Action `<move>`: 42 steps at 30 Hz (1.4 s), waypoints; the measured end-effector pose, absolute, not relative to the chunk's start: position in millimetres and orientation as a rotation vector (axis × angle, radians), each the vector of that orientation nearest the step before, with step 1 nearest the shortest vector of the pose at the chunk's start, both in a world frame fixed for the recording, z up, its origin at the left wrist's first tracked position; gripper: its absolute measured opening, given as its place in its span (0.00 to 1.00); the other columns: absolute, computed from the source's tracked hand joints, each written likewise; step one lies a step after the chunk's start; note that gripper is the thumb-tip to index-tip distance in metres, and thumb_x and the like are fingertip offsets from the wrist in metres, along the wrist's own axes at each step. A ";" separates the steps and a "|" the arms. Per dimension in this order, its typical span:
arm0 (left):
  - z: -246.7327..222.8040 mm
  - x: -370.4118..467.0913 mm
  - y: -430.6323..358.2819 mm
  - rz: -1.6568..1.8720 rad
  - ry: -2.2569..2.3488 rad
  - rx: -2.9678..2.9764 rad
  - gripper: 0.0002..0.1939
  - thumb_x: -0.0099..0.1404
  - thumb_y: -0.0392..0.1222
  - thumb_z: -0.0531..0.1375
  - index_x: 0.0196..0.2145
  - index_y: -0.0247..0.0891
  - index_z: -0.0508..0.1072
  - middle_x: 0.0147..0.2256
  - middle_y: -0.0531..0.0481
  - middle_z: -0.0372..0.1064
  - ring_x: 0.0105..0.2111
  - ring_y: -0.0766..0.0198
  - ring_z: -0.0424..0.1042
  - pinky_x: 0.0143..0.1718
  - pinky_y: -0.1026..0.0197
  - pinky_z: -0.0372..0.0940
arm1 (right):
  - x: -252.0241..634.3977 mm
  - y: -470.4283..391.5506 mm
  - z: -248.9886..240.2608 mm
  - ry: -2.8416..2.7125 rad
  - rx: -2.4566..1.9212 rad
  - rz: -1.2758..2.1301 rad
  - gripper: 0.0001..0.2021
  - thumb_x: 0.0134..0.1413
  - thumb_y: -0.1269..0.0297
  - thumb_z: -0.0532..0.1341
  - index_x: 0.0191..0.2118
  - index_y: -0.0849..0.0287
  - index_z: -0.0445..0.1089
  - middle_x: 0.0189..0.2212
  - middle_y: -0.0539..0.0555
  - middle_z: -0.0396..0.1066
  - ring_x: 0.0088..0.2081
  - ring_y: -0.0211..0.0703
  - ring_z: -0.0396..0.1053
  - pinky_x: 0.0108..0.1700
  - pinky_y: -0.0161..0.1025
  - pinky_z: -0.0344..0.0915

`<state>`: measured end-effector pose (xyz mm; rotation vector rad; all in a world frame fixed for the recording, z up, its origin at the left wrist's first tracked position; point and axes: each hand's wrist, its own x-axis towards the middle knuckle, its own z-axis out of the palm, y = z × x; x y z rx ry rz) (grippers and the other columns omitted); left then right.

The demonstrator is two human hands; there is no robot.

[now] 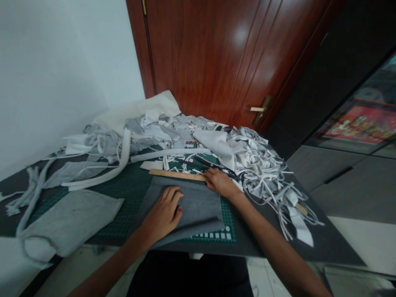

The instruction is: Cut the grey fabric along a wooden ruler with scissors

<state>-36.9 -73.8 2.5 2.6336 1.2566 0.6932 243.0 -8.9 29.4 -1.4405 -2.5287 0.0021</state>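
Grey cloth (199,203) — under left grip (165,211), unclosed | ruler (176,175) — end under right grip (220,181), closure unclear

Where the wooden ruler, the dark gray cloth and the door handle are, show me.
Wooden ruler (175,175), head view: the middle of its visible length.
Dark gray cloth (196,203), head view: its flat, uncovered area.
Door handle (257,109), head view: the lever.

looked dim and cool-toned overall. glared softly in a patch on the wooden door (201,57). sank to near-black along the dark cabinet (309,99). darkened along the fold of the gray cloth (201,202). blurred fine detail; stretched and leaned toward the edges.
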 end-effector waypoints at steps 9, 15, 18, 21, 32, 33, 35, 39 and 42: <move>-1.4 -38.1 -75.0 0.560 1.280 2.677 0.28 0.73 0.37 0.53 0.69 0.39 0.67 0.71 0.39 0.59 0.71 0.43 0.56 0.71 0.34 0.58 | 252.0 -23.2 32.1 -2.138 -1.446 0.043 0.11 0.75 0.67 0.57 0.54 0.59 0.75 0.51 0.61 0.80 0.51 0.49 0.78 0.56 0.42 0.72; -0.8 -38.4 -75.8 0.583 1.051 2.664 0.25 0.71 0.32 0.53 0.61 0.40 0.76 0.64 0.44 0.72 0.65 0.51 0.67 0.70 0.43 0.64 | 232.6 -78.3 15.2 -2.119 -1.225 0.205 0.11 0.73 0.67 0.58 0.51 0.57 0.79 0.44 0.58 0.80 0.43 0.47 0.80 0.49 0.41 0.76; -2.8 -39.9 -76.6 0.602 0.911 2.637 0.26 0.69 0.29 0.53 0.59 0.44 0.78 0.62 0.49 0.74 0.64 0.56 0.70 0.70 0.49 0.65 | 229.6 -94.4 0.4 -2.215 -1.142 0.190 0.12 0.72 0.70 0.58 0.52 0.57 0.79 0.42 0.57 0.78 0.43 0.46 0.79 0.47 0.41 0.76; -2.5 -39.8 -78.5 0.558 0.805 2.598 0.28 0.68 0.27 0.53 0.59 0.45 0.78 0.63 0.51 0.73 0.64 0.60 0.72 0.71 0.53 0.64 | 237.0 -96.1 -6.6 -2.291 -1.171 0.051 0.11 0.70 0.71 0.61 0.51 0.57 0.80 0.38 0.56 0.74 0.41 0.46 0.75 0.44 0.40 0.75; 8.5 -37.6 -80.2 0.470 0.501 2.570 0.31 0.69 0.26 0.53 0.64 0.46 0.75 0.65 0.55 0.71 0.70 0.62 0.64 0.75 0.55 0.57 | 242.7 -51.3 3.8 -2.430 -1.357 -0.189 0.14 0.76 0.69 0.55 0.48 0.60 0.79 0.37 0.56 0.70 0.41 0.47 0.68 0.42 0.39 0.67; 8.3 -38.2 -80.6 0.462 0.497 2.581 0.30 0.69 0.26 0.53 0.64 0.46 0.75 0.65 0.54 0.70 0.70 0.62 0.63 0.75 0.54 0.57 | 242.7 -44.9 3.7 -2.423 -1.367 -0.193 0.14 0.76 0.69 0.55 0.48 0.60 0.79 0.37 0.56 0.70 0.41 0.47 0.68 0.42 0.39 0.67; 8.0 -39.0 -81.6 0.444 0.496 2.595 0.30 0.70 0.26 0.53 0.64 0.45 0.74 0.66 0.54 0.70 0.71 0.62 0.62 0.75 0.53 0.56 | 242.0 -34.1 3.8 -2.416 -1.384 -0.191 0.13 0.76 0.69 0.55 0.47 0.60 0.79 0.37 0.56 0.70 0.41 0.48 0.68 0.42 0.39 0.67; 8.7 -38.1 -83.6 0.444 0.520 2.571 0.31 0.68 0.25 0.53 0.64 0.44 0.75 0.65 0.53 0.71 0.71 0.61 0.62 0.75 0.53 0.57 | 238.4 -26.0 6.5 -2.413 -1.414 -0.204 0.12 0.75 0.70 0.57 0.43 0.61 0.79 0.37 0.57 0.71 0.41 0.48 0.69 0.43 0.40 0.68; 10.2 -37.7 -84.9 0.464 0.518 2.557 0.31 0.67 0.24 0.54 0.63 0.44 0.75 0.65 0.53 0.71 0.71 0.60 0.62 0.75 0.53 0.57 | 236.3 -34.9 10.9 -2.453 -1.376 -0.171 0.13 0.76 0.70 0.56 0.41 0.61 0.78 0.36 0.56 0.71 0.39 0.47 0.69 0.42 0.39 0.67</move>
